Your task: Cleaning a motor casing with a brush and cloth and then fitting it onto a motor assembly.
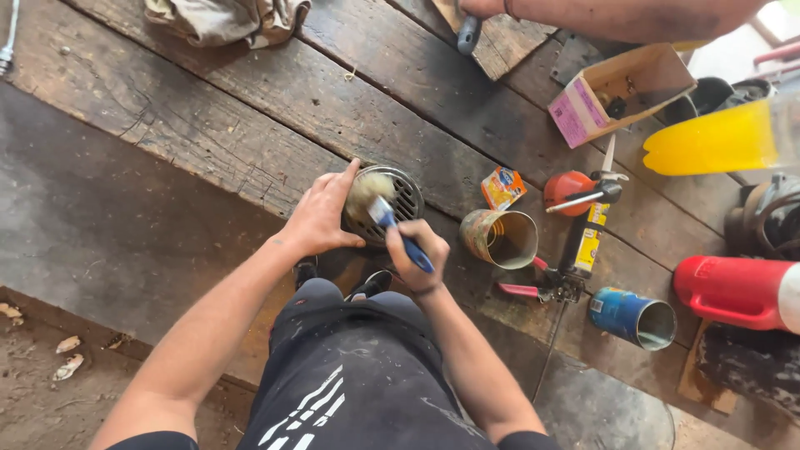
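My left hand grips the left side of a round metal part with a slotted grille, holding it upright on the dark wooden planks. My right hand is shut on the blue handle of a paintbrush. Its pale bristles rest on the top left of the grille. My knees in dark trousers are just below the part.
To the right lie an open tin can, a small orange packet, a spray can, red-handled pliers, a blue can, a red container and a cardboard box. Another person's arm reaches in at the top.
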